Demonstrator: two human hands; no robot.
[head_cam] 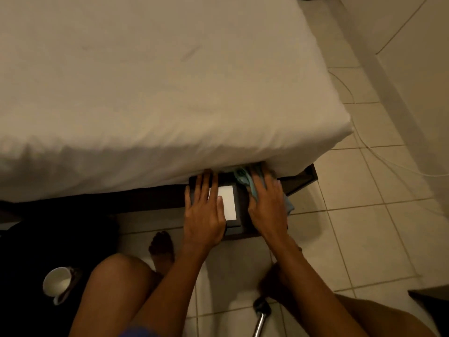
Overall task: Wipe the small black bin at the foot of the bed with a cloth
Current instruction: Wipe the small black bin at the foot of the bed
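A bed (pixel 150 88) with a pale sheet fills most of the view, its foot hanging over a dark frame. Below it lies a tiled floor (pixel 359 229), where the person squats with bare knees and feet. The small black bin (pixel 239 203) stands on the floor at the foot of the bed, partly tucked under the sheet's edge, with a white label on the side facing up. The left hand (pixel 205 210) lies flat and spread on the bin's left side, steadying it. The right hand (pixel 267 205) presses a blue cloth (pixel 245 181) against the bin's right side, fingers flat over it. A white cup (pixel 58 284) lies tipped at lower left
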